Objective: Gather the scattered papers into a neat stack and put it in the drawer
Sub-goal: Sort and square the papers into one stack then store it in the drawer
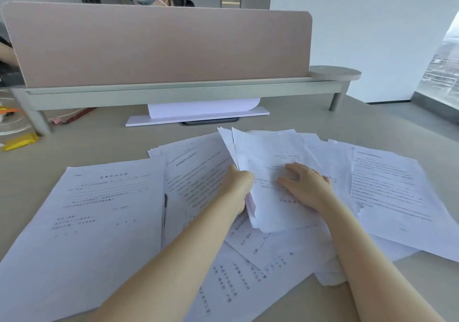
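Many white printed papers lie scattered over the beige desk (37, 162). A large sheet (94, 222) lies at the left, another sheet (397, 192) at the right, more overlap near the front. In the middle a small bundle of papers (268, 162) is lifted at its left side. My left hand (239, 187) is shut on that bundle's left edge. My right hand (306, 185) rests flat on top of the bundle, fingers spread. No drawer is in view.
A pink desk divider (159, 45) on a grey rail (173, 95) closes off the back. Under it sit a white stand with a curled sheet (198, 113) and a dark phone (211, 122). Yellow packets (19, 142) and cables lie far left. Another person sits behind the divider.
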